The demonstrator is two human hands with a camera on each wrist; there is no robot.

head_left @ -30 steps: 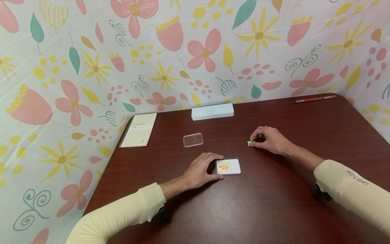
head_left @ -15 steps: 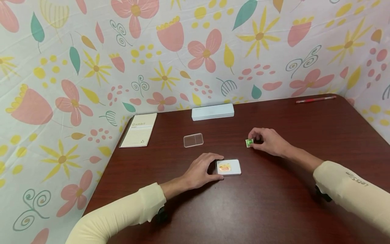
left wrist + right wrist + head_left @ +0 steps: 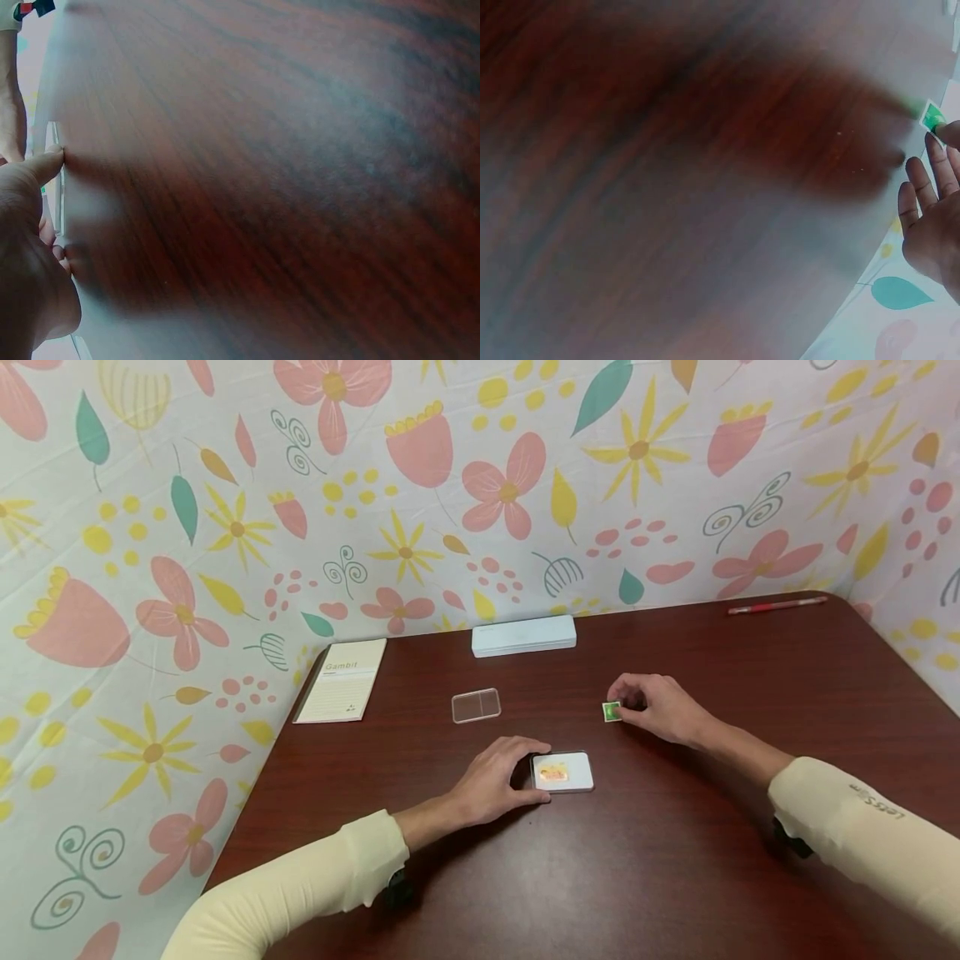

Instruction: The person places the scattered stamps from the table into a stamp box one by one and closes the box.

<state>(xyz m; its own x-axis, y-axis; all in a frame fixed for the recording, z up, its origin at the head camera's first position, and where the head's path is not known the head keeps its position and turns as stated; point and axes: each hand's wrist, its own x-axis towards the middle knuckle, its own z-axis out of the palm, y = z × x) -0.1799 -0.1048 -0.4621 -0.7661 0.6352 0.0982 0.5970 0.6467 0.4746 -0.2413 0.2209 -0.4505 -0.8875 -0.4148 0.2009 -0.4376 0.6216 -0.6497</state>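
My right hand (image 3: 663, 708) pinches a small green stamp (image 3: 611, 712) with a white border between thumb and forefinger, above the table. In the right wrist view the stamp (image 3: 932, 116) stands out past the thumb tip, while the other fingers stay spread. With my left hand (image 3: 491, 781) I hold a shallow clear case (image 3: 580, 772) by its left end, thumb on the near edge and fingers on the far edge. The case lies flat and has a white insert, with an orange-and-yellow stamp (image 3: 554, 772) on its left half.
A clear lid-like plate (image 3: 476, 705) lies behind the left hand. Farther back are a pale blue box (image 3: 523, 636), a notepad (image 3: 341, 681) at the left edge and a red pen (image 3: 777, 605) at the back right. Patterned cloth (image 3: 450, 485) hangs behind the brown table (image 3: 637, 860).
The green stamp has turned from nearly edge-on to show its green face. My right hand has shifted slightly left with it; the left hand and the case have stayed in place.
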